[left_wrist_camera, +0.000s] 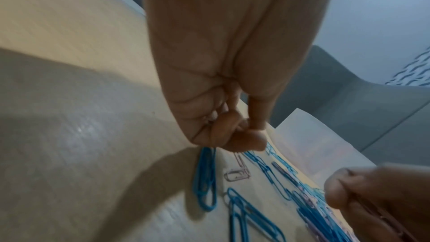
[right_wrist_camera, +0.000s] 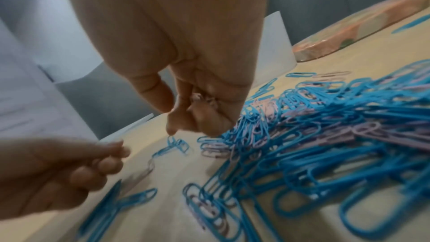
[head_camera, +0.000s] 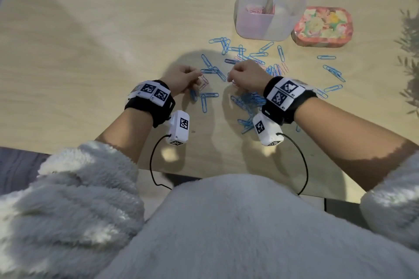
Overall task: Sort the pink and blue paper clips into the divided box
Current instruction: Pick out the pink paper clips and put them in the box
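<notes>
Blue paper clips (head_camera: pixel 251 99) with a few pink ones among them lie scattered on the wooden table (head_camera: pixel 90 52); in the right wrist view they form a tangled heap (right_wrist_camera: pixel 325 135). My left hand (head_camera: pixel 197 76) hovers with curled fingers just over two loose pink clips (head_camera: pixel 203 82) (left_wrist_camera: pixel 236 175); a pale pink glint shows inside its curl (left_wrist_camera: pixel 244 130). My right hand (head_camera: pixel 231 77) holds a bunch of pink clips (right_wrist_camera: pixel 202 98) in its curled fingers, thumb and forefinger low over the table (right_wrist_camera: pixel 184 122). The translucent divided box (head_camera: pixel 260 25) stands behind, with pink clips (head_camera: pixel 256 9) in its left compartment.
A flat floral tin (head_camera: pixel 322 27) lies right of the box. Stray blue clips (head_camera: pixel 333 72) reach toward the table's right side. The left half of the table is bare wood. Wrist camera cables hang over the near edge (head_camera: pixel 204 172).
</notes>
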`<state>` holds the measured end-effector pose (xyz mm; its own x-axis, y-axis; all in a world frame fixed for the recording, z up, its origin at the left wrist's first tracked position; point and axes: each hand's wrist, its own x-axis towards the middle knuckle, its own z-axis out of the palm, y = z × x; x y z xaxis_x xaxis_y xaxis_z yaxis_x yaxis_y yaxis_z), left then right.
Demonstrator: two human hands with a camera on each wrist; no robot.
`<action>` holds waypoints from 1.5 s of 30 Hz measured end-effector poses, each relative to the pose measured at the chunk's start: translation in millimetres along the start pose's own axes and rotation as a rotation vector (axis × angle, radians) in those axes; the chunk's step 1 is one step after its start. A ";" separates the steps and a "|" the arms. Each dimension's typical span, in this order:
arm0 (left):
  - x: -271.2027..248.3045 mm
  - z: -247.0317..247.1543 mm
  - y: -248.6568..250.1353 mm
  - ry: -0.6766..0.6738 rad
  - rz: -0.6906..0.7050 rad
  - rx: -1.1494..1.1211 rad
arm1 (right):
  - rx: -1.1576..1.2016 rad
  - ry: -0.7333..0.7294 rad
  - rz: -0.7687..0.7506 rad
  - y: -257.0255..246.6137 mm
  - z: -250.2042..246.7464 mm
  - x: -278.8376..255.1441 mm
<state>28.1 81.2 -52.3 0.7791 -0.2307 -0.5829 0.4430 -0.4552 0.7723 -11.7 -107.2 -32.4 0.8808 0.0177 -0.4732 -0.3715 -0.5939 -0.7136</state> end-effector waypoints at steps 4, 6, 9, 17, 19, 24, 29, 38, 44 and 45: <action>0.3 -0.1 3.2 0.034 0.014 0.231 | -0.342 0.088 -0.088 -6.2 19.2 12.6; -2.3 2.0 3.6 0.073 0.081 0.446 | -0.371 0.145 -0.098 -16.1 28.5 19.4; -8.4 6.7 0.1 0.081 0.145 0.634 | -0.382 0.149 -0.099 -28.5 40.5 29.5; -12.9 2.1 0.7 0.058 0.150 0.712 | -0.290 0.048 0.001 -20.7 44.6 37.6; -10.7 4.4 1.5 0.026 0.180 0.751 | -0.253 0.048 0.034 -17.1 42.4 34.5; -9.0 11.4 10.1 0.017 0.317 0.790 | -0.253 0.232 -0.085 -16.5 5.0 30.0; -3.7 9.1 35.9 0.095 0.431 0.627 | -0.101 0.489 -0.099 -44.4 -76.3 62.3; 17.4 19.7 112.3 0.138 0.477 0.643 | 0.137 0.397 -0.056 -59.1 -115.7 89.5; 48.7 48.1 172.4 0.257 0.489 0.604 | 0.289 0.530 -0.223 -28.2 -118.2 47.7; 55.8 52.9 179.2 0.261 0.478 0.609 | 0.288 0.525 -0.235 -20.4 -117.3 37.2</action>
<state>127.5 -58.7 40.2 0.9344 -0.3448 -0.0898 -0.2235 -0.7635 0.6059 63.1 -188.8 25.2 0.9478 -0.3179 -0.0235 -0.1504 -0.3810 -0.9123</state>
